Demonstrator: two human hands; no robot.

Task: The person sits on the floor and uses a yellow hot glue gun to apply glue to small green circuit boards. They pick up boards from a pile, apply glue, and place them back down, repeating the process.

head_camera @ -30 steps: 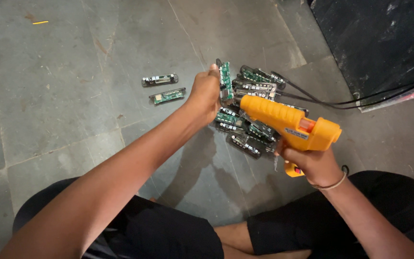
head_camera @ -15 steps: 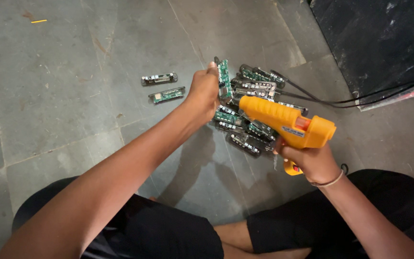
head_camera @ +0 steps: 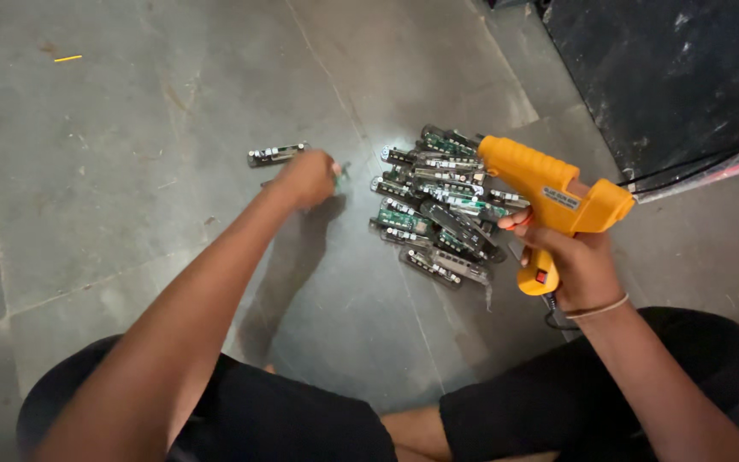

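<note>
Since the frames half a second and a second back, we noted that our left hand [head_camera: 308,178] had left the top of the pile of green circuit boards [head_camera: 438,218] and come down on the floor [head_camera: 130,214] to the left, closed on a board [head_camera: 341,175] of which only a green end showed, just near a lone board [head_camera: 276,154] already lying there. Our right hand [head_camera: 568,261] stayed clamped on the handle of the orange glue gun [head_camera: 549,192], nozzle pointing left above the pile's right edge. We judged the held board was being set aside apart from the pile, which still lay between the two hands.
</note>
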